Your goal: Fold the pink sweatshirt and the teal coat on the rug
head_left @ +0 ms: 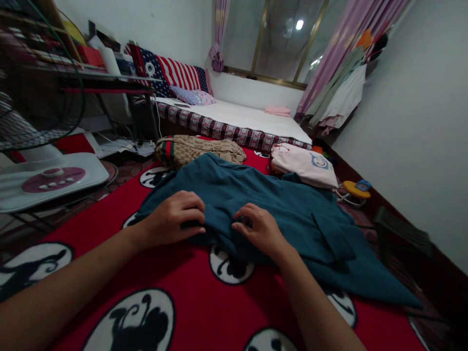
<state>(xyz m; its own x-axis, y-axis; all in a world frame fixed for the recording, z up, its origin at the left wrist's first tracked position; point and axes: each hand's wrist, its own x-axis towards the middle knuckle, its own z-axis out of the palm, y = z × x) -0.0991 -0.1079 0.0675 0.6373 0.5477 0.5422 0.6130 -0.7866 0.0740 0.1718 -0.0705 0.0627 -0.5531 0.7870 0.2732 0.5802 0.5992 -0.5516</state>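
A dark teal garment (263,200) lies spread on a red blanket (183,287) printed with black-and-white round figures. My left hand (173,217) rests on the garment's near left edge, fingers curled over a fold of the cloth. My right hand (258,229) sits just to its right on the same edge, fingertips pinching the fabric. The two hands are about a hand's width apart.
A tan patterned bag (199,148) and a folded pink-white cloth (305,165) lie beyond the garment. A standing fan's base (51,178) and grille are at left. A mattress (237,119) with pillows lies behind, a yellow toy (356,189) at right, clothes hanging by the window.
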